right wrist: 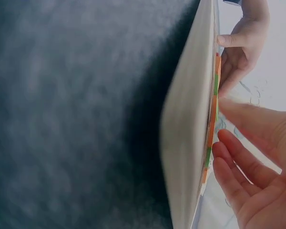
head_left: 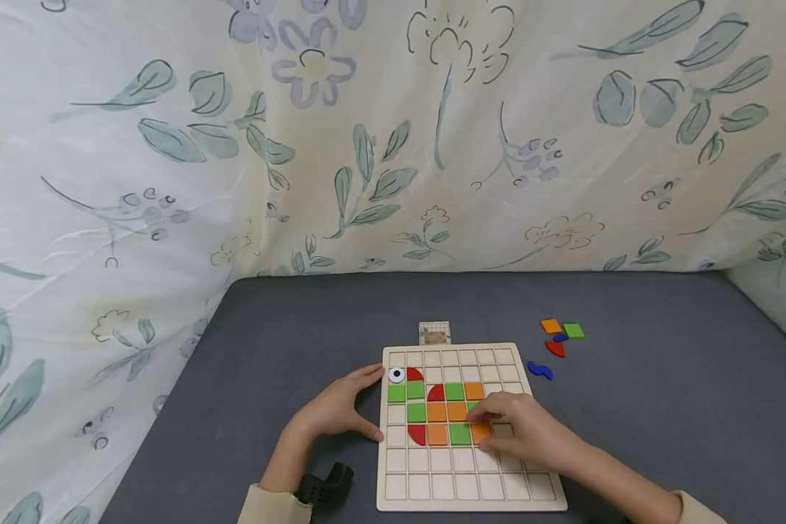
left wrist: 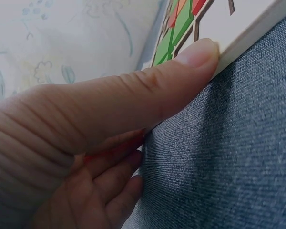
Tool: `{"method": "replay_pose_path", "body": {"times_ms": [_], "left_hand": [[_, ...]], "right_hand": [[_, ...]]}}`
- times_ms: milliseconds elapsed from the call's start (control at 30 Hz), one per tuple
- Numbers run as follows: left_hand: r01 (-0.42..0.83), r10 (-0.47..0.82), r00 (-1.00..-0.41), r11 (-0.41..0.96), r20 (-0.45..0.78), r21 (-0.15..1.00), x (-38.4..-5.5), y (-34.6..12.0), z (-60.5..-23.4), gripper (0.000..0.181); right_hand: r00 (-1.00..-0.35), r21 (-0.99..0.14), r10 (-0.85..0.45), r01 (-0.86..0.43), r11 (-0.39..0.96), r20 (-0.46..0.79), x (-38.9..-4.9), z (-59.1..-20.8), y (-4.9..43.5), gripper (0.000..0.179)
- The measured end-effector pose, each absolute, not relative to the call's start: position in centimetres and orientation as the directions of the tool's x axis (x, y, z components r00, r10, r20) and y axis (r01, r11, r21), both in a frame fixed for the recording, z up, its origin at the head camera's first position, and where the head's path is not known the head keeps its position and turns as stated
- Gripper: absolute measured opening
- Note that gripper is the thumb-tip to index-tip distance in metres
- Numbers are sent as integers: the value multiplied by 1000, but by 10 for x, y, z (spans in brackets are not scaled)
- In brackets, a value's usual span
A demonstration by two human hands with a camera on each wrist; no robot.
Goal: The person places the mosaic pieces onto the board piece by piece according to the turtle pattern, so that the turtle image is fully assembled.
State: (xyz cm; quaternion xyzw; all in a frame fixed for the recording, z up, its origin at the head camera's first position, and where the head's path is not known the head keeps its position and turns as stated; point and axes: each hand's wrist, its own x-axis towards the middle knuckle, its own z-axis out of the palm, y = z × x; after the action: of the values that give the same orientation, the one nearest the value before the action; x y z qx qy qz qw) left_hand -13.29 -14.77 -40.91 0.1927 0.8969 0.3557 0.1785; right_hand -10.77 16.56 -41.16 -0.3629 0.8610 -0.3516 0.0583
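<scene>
A wooden grid board [head_left: 430,484] lies on the dark table, with green squares [head_left: 416,413], orange squares [head_left: 437,412], red quarter-circles [head_left: 417,434] and a round eye piece [head_left: 397,375] in its cells. At the board's left edge, my left hand [head_left: 334,406] rests with thumb and fingers spread; its thumb [left wrist: 200,55] touches the rim. My right hand [head_left: 530,429] is over the right part of the tile pattern, fingertips at a green and an orange square. In the right wrist view its fingers [right wrist: 248,167] are loosely extended, with no piece seen gripped.
Right of the board lie a loose orange square [head_left: 551,326], a green square [head_left: 573,330], a red quarter-circle [head_left: 555,349], a small blue oval [head_left: 560,338] and a blue wavy piece [head_left: 540,370]. A small pattern card [head_left: 435,333] touches the board's far edge. Floral cloth [head_left: 393,182] hangs behind.
</scene>
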Motion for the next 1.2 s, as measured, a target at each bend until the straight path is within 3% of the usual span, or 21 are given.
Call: {"method": "replay_pose_path", "body": {"times_ms": [267, 667, 1200], "left_hand": [[219, 475, -860, 674, -186, 706, -132, -148, -409, 100], [222, 476, -860, 674, -184, 705, -133, -149, -410, 101], [215, 473, -860, 676, -191, 705, -134, -148, -408, 101]], "right_hand": [[-786, -659, -589, -546, 518, 189, -118, -403, 180, 24], [-918, -584, -350, -390, 712, 186, -149, -395, 228, 27], [-933, -532, -276, -358, 768, 230, -177, -407, 259, 23]]}}
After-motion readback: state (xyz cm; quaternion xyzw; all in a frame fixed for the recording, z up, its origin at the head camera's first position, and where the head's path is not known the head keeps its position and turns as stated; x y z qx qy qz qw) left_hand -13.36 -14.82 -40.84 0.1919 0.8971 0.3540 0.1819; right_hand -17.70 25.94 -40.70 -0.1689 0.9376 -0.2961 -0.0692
